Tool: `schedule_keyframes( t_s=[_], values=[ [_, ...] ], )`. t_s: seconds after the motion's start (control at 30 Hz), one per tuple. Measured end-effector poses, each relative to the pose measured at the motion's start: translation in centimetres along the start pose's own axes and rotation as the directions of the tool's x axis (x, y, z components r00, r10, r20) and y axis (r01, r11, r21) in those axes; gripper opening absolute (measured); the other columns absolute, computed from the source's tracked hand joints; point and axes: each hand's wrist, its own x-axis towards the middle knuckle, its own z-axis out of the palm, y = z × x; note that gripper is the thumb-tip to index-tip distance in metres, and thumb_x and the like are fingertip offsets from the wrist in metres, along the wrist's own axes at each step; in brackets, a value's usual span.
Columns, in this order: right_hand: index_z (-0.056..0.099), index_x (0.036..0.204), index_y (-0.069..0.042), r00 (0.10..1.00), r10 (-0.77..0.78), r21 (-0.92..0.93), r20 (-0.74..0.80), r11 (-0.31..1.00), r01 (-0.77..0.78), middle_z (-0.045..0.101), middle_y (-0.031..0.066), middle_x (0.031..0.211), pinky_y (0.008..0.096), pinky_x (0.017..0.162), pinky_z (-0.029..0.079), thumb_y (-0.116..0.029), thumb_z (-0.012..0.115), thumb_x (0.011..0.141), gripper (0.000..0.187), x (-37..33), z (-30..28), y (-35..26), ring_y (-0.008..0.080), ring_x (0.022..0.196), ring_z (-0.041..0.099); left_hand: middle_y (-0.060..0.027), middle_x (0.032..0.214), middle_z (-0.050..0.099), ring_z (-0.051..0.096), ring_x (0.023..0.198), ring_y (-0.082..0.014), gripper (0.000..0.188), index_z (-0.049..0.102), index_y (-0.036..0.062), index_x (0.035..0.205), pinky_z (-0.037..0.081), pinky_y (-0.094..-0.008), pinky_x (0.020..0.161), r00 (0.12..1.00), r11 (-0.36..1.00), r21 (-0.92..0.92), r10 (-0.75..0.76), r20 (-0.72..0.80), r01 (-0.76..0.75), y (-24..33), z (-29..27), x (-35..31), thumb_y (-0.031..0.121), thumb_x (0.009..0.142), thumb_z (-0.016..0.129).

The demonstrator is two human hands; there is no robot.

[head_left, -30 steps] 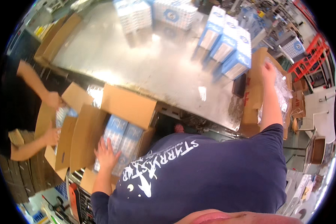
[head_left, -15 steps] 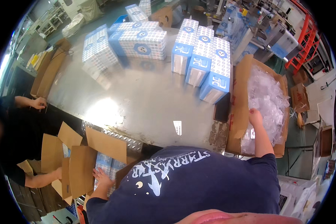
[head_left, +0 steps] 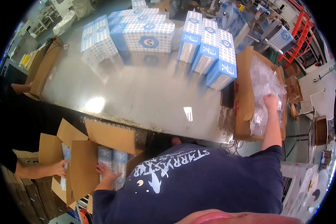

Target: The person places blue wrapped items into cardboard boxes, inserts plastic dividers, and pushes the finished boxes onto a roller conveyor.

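Note:
My left hand (head_left: 107, 174) is open, its fingers spread over blue-and-white packages (head_left: 120, 164) standing in an open cardboard carton (head_left: 82, 168) at the lower left. To the right, my right hand (head_left: 271, 101) is closed over a heap of crumpled clear plastic pieces (head_left: 263, 80) inside a big cardboard box (head_left: 243, 86). Whatever its fingers grip is hidden. Three long blue-and-white packages (head_left: 222, 67) stand side by side on the metal table (head_left: 149, 89), near that box. More such packages (head_left: 149, 37) stand in groups at the table's far left.
At the left, a co-worker's hand (head_left: 59, 168) reaches into a second open carton (head_left: 48, 147). Flattened cardboard (head_left: 37, 194) is stacked below it. A long cardboard box (head_left: 44, 69) sits at the table's left end. Machinery (head_left: 250, 30) and a red metal stair (head_left: 298, 37) stand beyond the right side.
My right hand has moved from the box's left wall farther over the plastic heap. My left hand stays on the packages. The co-worker's near hand has moved onto packages in the second carton.

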Motion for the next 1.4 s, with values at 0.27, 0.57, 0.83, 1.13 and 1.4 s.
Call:
schedule_keyframes(
  t_s=[0.27, 0.57, 0.83, 1.13, 1.4],
  values=[
    [0.062, 0.08, -0.002, 0.696, -0.689, 0.976, 0.2, 0.075, -0.206, 0.061, 0.0064, 0.073, 0.0281, 0.059, 0.047, -0.01, 0.062, 0.073, 0.011, -12.1, -10.8, -25.7, 0.0153, 0.064, 0.058, -0.0237, 0.134, 0.04, 0.041, 0.124, -0.0346, 0.076, 0.044, 0.0004, 0.129, 0.034, -0.0432, 0.101, 0.99, 0.916, -0.375, 0.134, -0.048, -0.142, -0.2, 0.8, 8.4, 0.052, 0.075, 0.061],
    [0.064, 0.082, -0.001, -0.379, -0.914, 0.973, 0.147, 0.203, -0.113, 0.063, 0.0028, 0.076, 0.0227, 0.064, 0.045, -0.013, 0.063, 0.078, 0.012, -41.7, -6.8, -48.5, 0.0093, 0.071, 0.057, -0.0104, 0.128, 0.048, 0.052, 0.111, -0.0224, 0.051, 0.032, 0.0076, 0.138, 0.048, -0.0391, 0.085, 0.483, -0.646, -0.658, 0.465, -0.742, -0.388, -2.2, -13.5, -10.6, 0.029, 0.094, 0.048],
    [0.058, 0.104, -0.003, -0.646, -0.716, 0.865, 0.265, 0.473, -0.169, 0.059, 0.0064, 0.095, 0.0308, 0.079, 0.048, -0.01, 0.049, 0.082, 0.025, -48.0, -4.8, -53.2, 0.0162, 0.089, 0.057, -0.0065, 0.108, 0.054, 0.056, 0.097, -0.0186, 0.057, 0.036, 0.0063, 0.134, 0.052, -0.0351, 0.077, 0.77, -0.682, -0.602, 0.09, -0.632, -0.414, -6.0, -6.7, -9.7, 0.013, 0.084, 0.063],
    [0.052, 0.12, -0.004, -0.458, -0.813, 0.725, 0.361, 0.553, -0.41, 0.057, 0.0104, 0.112, 0.0361, 0.083, 0.049, -0.004, 0.045, 0.077, 0.043, -40.3, -4.3, -54.2, 0.0203, 0.09, 0.058, -0.0215, 0.132, 0.044, 0.045, 0.121, -0.0329, 0.069, 0.042, 0.0051, 0.132, 0.038, -0.0378, 0.099, 0.769, 0.945, 0.013, 0.274, -0.577, -0.328, -9.3, -8.8, -10.5, 0.023, 0.073, 0.072],
    [0.063, 0.092, -0.012, 0.229, -0.901, 0.924, 0.367, 0.325, -0.203, 0.046, -0.0049, 0.067, 0.0177, 0.048, 0.03, -0.036, 0.042, 0.093, 0.032, -21.2, -3.7, -46.1, 0.0034, 0.061, 0.042, -0.0148, 0.112, 0.059, 0.057, 0.102, -0.0292, 0.05, 0.054, 0.0058, 0.118, 0.046, -0.0369, 0.087, 0.551, 0.825, -0.126, 0.246, -0.798, -0.551, 1.3, -30.4, 0.3, 0.03, 0.076, 0.066]
  ],
)
